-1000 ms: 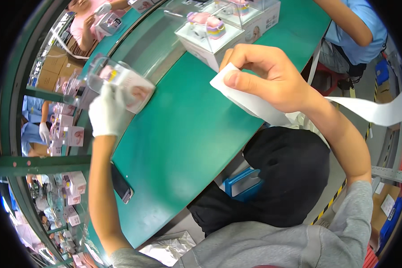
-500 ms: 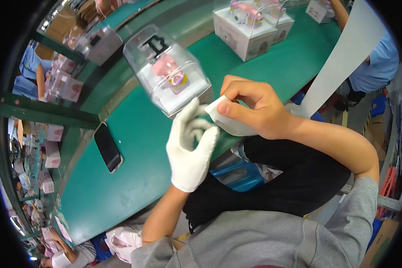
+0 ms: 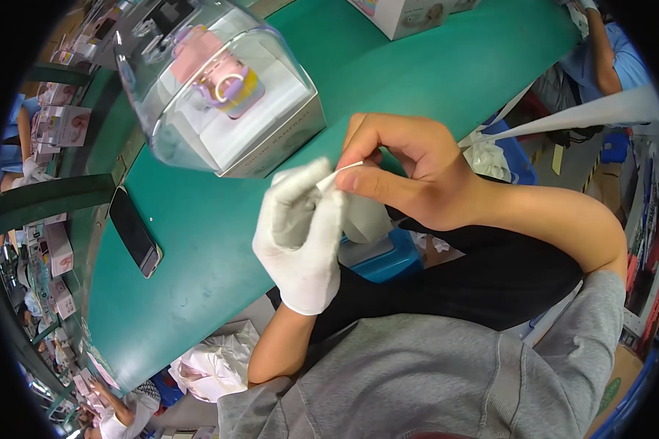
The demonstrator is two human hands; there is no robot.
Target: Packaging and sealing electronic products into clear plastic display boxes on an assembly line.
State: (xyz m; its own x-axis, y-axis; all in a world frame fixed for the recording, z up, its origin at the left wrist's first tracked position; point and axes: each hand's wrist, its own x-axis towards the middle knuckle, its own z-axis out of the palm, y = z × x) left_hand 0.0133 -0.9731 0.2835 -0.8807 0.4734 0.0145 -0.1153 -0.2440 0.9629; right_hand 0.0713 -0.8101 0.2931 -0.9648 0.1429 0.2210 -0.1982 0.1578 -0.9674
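My right hand (image 3: 410, 172), bare, pinches a thin white sheet (image 3: 366, 219) between thumb and fingers. The sheet's narrow edge points left, and the rest hangs below the hand. My left hand (image 3: 300, 234) wears a white glove. Its curled fingers and thumb close on the left end of that edge, partly hiding it. Just beyond the gloved hand stands a white carton (image 3: 271, 150) under a clear plastic dome (image 3: 143, 110). Inside the dome sits a toy (image 3: 216, 73) in pink, yellow and purple.
A black phone (image 3: 134, 233) lies on the green table (image 3: 183, 271) at left. Another white carton (image 3: 399, 18) stands at the far edge. A pale strip (image 3: 586, 117) crosses at right above a blue bin (image 3: 523, 164). Co-workers sit at the right and left.
My view has shifted closer to the domed carton, which appears larger and further left. The sheet has turned edge-on, and the gloved fingers have come together at its end.
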